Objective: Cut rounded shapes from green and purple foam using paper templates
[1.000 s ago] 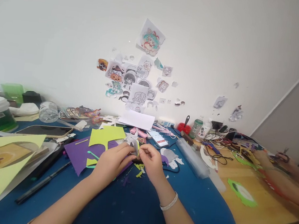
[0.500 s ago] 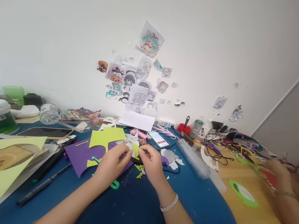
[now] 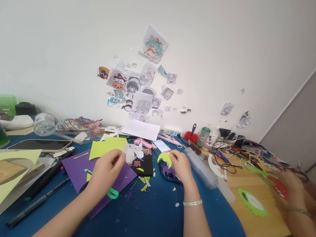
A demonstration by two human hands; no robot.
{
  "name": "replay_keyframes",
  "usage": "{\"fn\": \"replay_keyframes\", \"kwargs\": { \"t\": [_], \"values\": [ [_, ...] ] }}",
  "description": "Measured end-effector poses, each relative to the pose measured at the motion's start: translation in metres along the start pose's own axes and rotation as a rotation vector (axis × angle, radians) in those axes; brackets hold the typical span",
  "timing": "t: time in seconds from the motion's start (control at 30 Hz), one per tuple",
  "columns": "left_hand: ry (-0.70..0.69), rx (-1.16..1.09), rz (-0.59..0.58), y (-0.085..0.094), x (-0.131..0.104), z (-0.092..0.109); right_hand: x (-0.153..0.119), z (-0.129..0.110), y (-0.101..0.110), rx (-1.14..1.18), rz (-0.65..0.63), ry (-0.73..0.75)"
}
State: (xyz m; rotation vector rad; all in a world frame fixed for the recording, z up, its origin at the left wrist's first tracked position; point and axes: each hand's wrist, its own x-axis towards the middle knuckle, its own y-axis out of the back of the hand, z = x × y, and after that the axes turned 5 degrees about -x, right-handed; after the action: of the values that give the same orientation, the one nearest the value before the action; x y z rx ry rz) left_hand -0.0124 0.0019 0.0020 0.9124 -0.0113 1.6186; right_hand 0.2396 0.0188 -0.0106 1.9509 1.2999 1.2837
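Pinching the lime crescent point(image 3: 164, 156) near its right edge, my right hand point(image 3: 181, 166) is holding thumb and fingertips close together on the paper. The crescent is hanging above the purple crescent point(image 3: 166, 173); whether the two are touching, I cannot tell. My left hand point(image 3: 108, 168) is hovering over the purple sheet point(image 3: 75, 170), fingertips narrowly bunched beside the pale cutouts point(image 3: 130, 154); I cannot tell whether they are gripping one. Below that hand, a green loop point(image 3: 113, 195) is showing, and beyond it the lime sheet point(image 3: 108, 147) is lying. Lime scraps point(image 3: 145, 185) are littering the mat point(image 3: 145, 224) between my hands.

I am probably handling a piece already cut out, perhaps checking or placing it. Next, I am guessing, the paper is calling for a light pinch, keeping its thin points from bending.
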Motion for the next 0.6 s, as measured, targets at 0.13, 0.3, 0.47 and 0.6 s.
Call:
{"fn": "replay_keyframes", "kwargs": {
  "t": [0.13, 0.3, 0.47, 0.6],
  "values": [
    [0.001, 0.019, -0.002, 0.003, -0.001, 0.003, 0.001, 0.029, 0.011, -0.111, -0.1, -0.001],
    [-0.018, 0.063, -0.002, 0.004, -0.001, 0.004, -0.003, 0.045, 0.014, -0.229, -0.14, -0.048],
    [-0.015, 0.103, -0.012, 0.003, -0.001, 0.006, -0.003, 0.046, 0.012, -0.279, -0.15, -0.047],
    [-0.025, 0.117, -0.03, 0.003, -0.001, 0.006, -0.003, 0.046, 0.01, -0.284, -0.15, -0.034]
  ]
}}
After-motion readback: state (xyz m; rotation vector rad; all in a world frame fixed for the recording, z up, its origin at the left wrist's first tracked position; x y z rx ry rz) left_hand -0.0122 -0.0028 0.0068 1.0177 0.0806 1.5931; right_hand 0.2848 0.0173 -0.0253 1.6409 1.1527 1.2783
